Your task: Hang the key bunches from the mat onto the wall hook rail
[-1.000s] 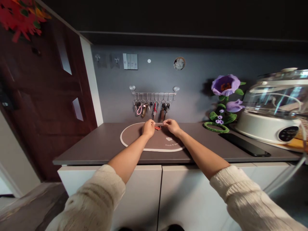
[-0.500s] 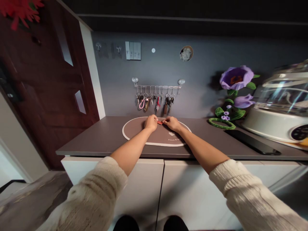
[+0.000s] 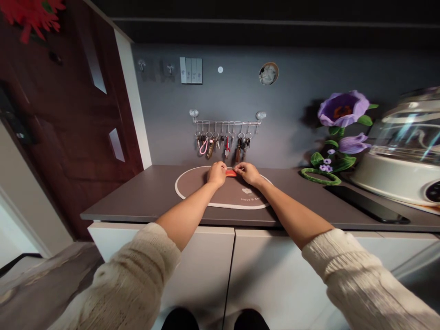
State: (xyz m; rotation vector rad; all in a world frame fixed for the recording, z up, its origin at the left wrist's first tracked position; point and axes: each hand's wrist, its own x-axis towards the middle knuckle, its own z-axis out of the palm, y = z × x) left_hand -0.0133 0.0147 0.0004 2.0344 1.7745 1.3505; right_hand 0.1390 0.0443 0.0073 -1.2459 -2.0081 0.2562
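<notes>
Both my hands are over a brown oval mat [image 3: 192, 185] with a pale rim, which lies on the dark countertop. A small, flat orange-red piece [image 3: 231, 173] shows between them; its kind is too small to tell. My left hand [image 3: 217, 174] is closed, its fingers pinching the left end of this piece. On the other side, my right hand [image 3: 249, 173] is closed in a pinch at the piece's upper right edge, and whatever sits between those fingertips is too small to name.
Several keys and fobs hang from a clear hook rail [image 3: 227, 123] on the wall behind. To the right stand purple fabric flowers [image 3: 343, 110] with a green ring base, a black phone [image 3: 366, 204] and a white appliance [image 3: 392, 178]. A dark red door [image 3: 85, 137] is at the left.
The orange-red piece now shows more of its flat face between my hands. My right hand has shifted slightly, its fingertips lifting to the piece's upper edge. The view has turned slightly left.
</notes>
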